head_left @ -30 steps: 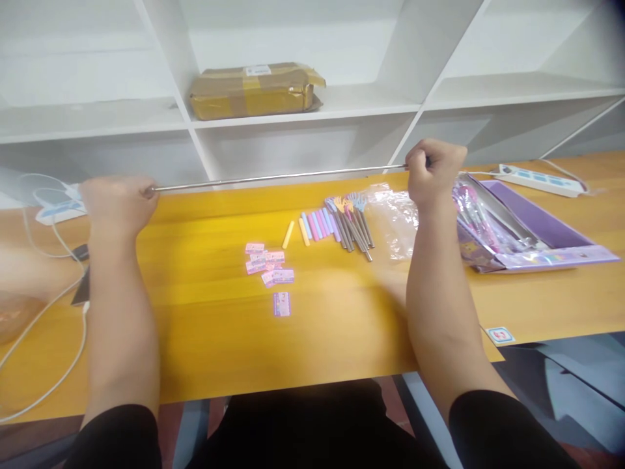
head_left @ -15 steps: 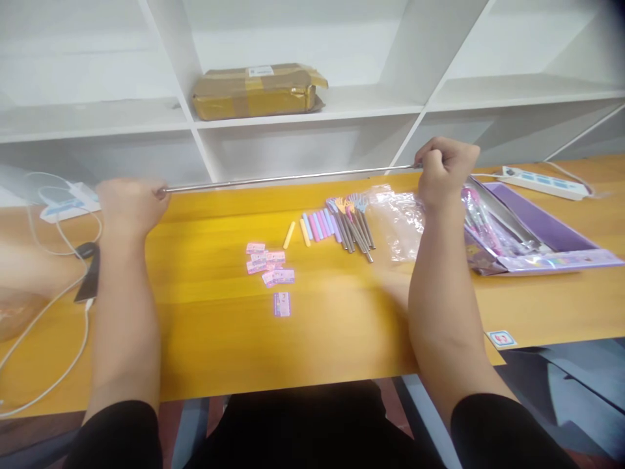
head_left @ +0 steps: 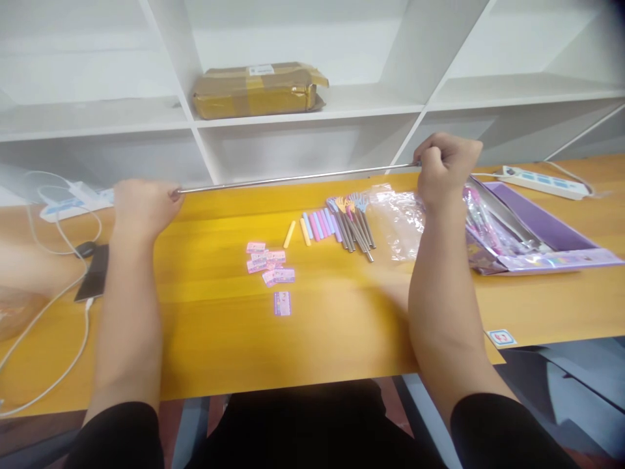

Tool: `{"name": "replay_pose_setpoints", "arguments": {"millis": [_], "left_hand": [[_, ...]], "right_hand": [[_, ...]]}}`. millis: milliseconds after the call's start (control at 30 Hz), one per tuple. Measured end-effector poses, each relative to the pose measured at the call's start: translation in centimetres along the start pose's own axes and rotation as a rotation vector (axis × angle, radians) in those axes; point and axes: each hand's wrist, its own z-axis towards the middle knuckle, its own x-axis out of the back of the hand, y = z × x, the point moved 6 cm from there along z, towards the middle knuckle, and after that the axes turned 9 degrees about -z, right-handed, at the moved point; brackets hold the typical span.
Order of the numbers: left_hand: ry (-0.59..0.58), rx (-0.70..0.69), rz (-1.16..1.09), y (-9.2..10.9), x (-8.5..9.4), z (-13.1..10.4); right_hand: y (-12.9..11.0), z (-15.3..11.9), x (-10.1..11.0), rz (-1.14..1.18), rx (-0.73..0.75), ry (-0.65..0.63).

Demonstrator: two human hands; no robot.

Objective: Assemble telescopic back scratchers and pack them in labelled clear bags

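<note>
My left hand [head_left: 146, 205] is closed around one end of a thin telescopic metal rod [head_left: 293, 177]. The other end goes into the fist of my right hand [head_left: 446, 166]. Stretched level between both fists, the rod hangs above the far part of the table, its ends hidden in my fingers. Below it lie several small back scratchers [head_left: 355, 225] with blue, orange and pink claw heads and metal handles. Beside them are several pastel tubes [head_left: 321, 226] in a row, plus a yellow one [head_left: 290, 234] set apart. Small pink and purple printed cards [head_left: 273, 258] lie nearer to me.
Clear plastic bags [head_left: 398, 221] lie by my right forearm. Right of it sits an open purple box [head_left: 532, 215] with packaged items. Power strips [head_left: 547, 181] stand at both sides; cables and a dark phone [head_left: 94, 273] are at left. White shelves behind hold a taped carton [head_left: 258, 91].
My left hand has moved a little to the right, toward my right hand, and the rod showing between them is slightly shorter. My right hand has barely shifted.
</note>
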Motion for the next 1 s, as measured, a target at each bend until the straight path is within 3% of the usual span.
{"name": "replay_pose_setpoints", "arguments": {"millis": [167, 333, 733, 1000], "left_hand": [[-0.021, -0.003, 0.003, 2.7, -2.4, 0.2], [-0.024, 0.001, -0.045, 4.0, -3.9, 0.1], [0.005, 0.001, -0.076, 5.1, -2.9, -0.4], [-0.018, 0.018, -0.132, 4.6, -2.5, -0.5]], "right_hand": [[-2.1, -0.4, -2.4, -0.101, -0.023, -0.15], [-2.8, -0.4, -2.3, -0.094, -0.009, -0.085], [-2.2, 0.0, -0.9, -0.015, 0.008, 0.011], [-2.4, 0.0, -1.1, -0.104, -0.053, -0.022]]}}
